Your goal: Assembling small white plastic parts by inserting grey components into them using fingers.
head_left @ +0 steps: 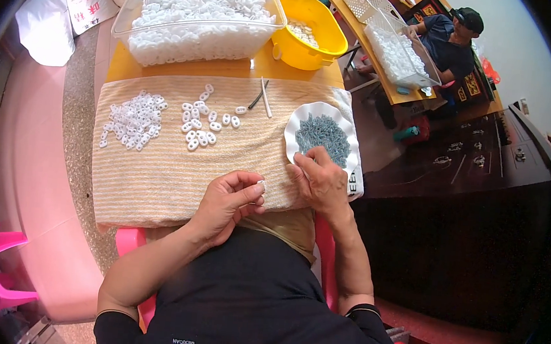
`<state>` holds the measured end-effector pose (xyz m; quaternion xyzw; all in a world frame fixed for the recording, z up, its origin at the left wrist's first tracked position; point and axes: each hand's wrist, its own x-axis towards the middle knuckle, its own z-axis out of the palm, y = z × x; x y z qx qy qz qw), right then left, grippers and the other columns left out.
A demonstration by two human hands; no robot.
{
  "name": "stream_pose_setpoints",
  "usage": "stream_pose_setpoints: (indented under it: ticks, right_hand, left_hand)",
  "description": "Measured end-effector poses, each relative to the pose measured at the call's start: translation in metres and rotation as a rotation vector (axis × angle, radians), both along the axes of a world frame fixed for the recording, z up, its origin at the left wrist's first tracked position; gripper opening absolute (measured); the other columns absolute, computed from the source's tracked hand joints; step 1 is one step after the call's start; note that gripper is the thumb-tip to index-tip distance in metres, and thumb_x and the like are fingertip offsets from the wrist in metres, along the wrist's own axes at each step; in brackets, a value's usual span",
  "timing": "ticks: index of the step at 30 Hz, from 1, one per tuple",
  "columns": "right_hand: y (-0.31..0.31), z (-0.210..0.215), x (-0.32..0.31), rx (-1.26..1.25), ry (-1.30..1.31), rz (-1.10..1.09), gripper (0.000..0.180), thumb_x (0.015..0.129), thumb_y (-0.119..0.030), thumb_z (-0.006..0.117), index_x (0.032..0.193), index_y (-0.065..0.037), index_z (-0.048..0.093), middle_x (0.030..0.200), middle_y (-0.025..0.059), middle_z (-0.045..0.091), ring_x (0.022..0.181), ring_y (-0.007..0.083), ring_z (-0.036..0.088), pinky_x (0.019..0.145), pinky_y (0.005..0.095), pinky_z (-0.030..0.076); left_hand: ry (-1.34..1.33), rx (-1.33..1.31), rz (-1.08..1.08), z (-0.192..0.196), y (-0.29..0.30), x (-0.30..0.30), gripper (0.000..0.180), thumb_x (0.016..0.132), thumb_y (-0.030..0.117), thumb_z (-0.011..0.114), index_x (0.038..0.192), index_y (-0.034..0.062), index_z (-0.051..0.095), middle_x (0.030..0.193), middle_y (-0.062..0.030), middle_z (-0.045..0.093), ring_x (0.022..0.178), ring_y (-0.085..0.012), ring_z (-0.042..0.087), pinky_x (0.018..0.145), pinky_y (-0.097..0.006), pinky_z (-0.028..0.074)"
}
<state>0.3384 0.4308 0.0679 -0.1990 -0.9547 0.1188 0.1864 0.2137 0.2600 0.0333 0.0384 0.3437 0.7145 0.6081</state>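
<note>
Left hand [229,198] pinches a small white piece [262,183] over the striped cloth [152,178]; right hand [324,181] reaches to the scalloped dish [290,129].
The left grip is narrow, just thumb and fingertips, so a slight slip could drop the piece; a knock from the right hand might scatter the grey pieces [322,137]. Fingers mostly hide the held piece; whether the right grip holds anything, I cannot tell.

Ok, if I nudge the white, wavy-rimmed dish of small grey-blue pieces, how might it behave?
The white, wavy-rimmed dish probably keeps its shape: its outline looks stiff. It may drag, since it sits on the tan-striped cloth. The small grey-blue pieces lie loose and heaped, so they could spill if it tips.
</note>
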Motion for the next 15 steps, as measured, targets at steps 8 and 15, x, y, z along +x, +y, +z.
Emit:
stream_pose_setpoints:
  ticks: [8,15]
  right_hand:
    - [-0.001,-0.012,0.002,0.053,0.033,0.024,0.011,0.079,-0.013,0.07,0.089,-0.007,0.067,0.081,0.0066,0.058,0.066,0.0254,0.062,0.054,0.0354,0.048]
    - [-0.003,-0.009,0.001,-0.02,0.085,-0.005,0.013,0.078,-0.012,0.07,0.088,-0.004,0.066,0.083,0.0093,0.06,0.067,0.0282,0.062,0.057,0.0365,0.049]
  left_hand:
    - [-0.007,-0.005,0.002,-0.001,0.0,0.001,0.019,0.088,0.009,0.064,0.105,0.0023,0.058,0.086,-0.0037,0.061,0.077,-0.0122,0.061,0.07,-0.028,0.056]
    - [0.005,-0.015,0.001,0.0,-0.001,0.001,0.019,0.088,0.009,0.064,0.104,0.003,0.058,0.086,-0.0031,0.061,0.077,-0.0119,0.061,0.069,-0.028,0.056]
